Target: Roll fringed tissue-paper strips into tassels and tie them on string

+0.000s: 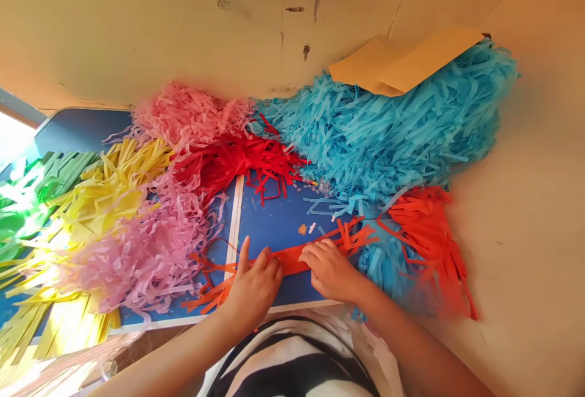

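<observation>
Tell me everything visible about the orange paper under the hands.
The orange paper looks like thin tissue. It has a flat uncut band in the middle, and both ends are cut into narrow strips that splay loosely. It lies on the blue table near the front edge, slanting up to the right. The left hand covers its left part and the right hand its right part, fingertips on the band; whether they pinch it is unclear. Its right strips reach the blue shreds.
</observation>
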`<action>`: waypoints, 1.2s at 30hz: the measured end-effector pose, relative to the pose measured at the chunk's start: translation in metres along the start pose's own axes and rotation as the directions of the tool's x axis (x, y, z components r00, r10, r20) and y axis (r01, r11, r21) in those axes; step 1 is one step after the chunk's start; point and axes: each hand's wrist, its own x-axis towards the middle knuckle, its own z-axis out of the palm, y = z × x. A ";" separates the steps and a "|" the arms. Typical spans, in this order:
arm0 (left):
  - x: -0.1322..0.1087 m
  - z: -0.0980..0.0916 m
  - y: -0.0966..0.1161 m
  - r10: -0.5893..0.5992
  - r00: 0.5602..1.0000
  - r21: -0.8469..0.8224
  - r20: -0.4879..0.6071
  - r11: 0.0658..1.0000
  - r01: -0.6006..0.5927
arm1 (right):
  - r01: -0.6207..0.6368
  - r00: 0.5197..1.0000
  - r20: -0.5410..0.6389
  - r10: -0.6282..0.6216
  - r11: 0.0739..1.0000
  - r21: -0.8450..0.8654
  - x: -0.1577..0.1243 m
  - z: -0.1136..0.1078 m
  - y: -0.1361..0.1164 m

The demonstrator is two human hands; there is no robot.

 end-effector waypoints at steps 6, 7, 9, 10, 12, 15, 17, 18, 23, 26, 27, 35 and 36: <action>-0.007 -0.001 -0.007 -0.097 0.993 -0.057 -0.065 0.994 0.093 | -0.026 1.000 -0.012 0.026 0.998 0.056 0.007 -0.002 0.011; -0.007 -0.001 -0.008 -0.111 0.991 -0.074 -0.076 0.992 0.106 | -0.044 0.999 -0.014 0.045 0.996 0.080 0.008 -0.003 0.012; -0.007 -0.002 -0.009 -0.130 0.986 -0.109 -0.101 0.987 0.119 | -0.092 0.995 -0.014 0.094 0.989 0.116 0.011 -0.004 0.014; -0.007 -0.002 -0.010 -0.135 0.984 -0.125 -0.116 0.985 0.120 | -0.116 0.993 -0.010 0.119 0.985 0.129 0.012 -0.005 0.015; -0.007 -0.001 -0.014 -0.152 0.978 -0.157 -0.144 0.979 0.129 | -0.157 0.987 0.006 0.158 0.976 0.150 0.014 -0.008 0.016; -0.008 0.000 -0.022 -0.215 0.971 -0.237 -0.104 0.954 0.186 | -0.208 0.978 0.037 0.205 0.962 0.174 0.017 -0.011 0.017; -0.007 0.001 -0.028 -0.255 0.967 -0.308 -0.028 0.922 0.234 | -0.238 0.971 0.050 0.233 0.957 0.167 0.019 -0.011 0.017; -0.007 0.001 -0.031 -0.266 0.964 -0.337 0.008 0.907 0.253 | -0.249 0.968 0.055 0.243 0.957 0.151 0.020 -0.011 0.018; 0.002 0.000 -0.032 -0.312 0.948 -0.368 0.062 0.876 0.312 | -0.348 0.937 0.013 0.348 0.937 -0.033 0.024 -0.005 0.017; 0.007 -0.001 -0.030 -0.328 0.941 -0.345 0.081 0.877 0.335 | -0.367 0.930 -0.009 0.368 0.927 -0.070 0.025 -0.002 0.017; 0.008 -0.001 -0.029 -0.331 0.940 -0.335 0.086 0.879 0.340 | -0.369 0.929 -0.013 0.369 0.927 -0.070 0.025 -0.001 0.018; 0.010 0.000 -0.032 -0.325 0.943 -0.348 0.070 0.878 0.329 | -0.369 0.929 -0.022 0.368 0.929 -0.029 0.024 -0.002 0.020; 0.010 0.000 -0.032 -0.325 0.943 -0.347 0.069 0.879 0.329 | -0.368 0.930 -0.024 0.368 0.929 -0.029 0.024 -0.002 0.019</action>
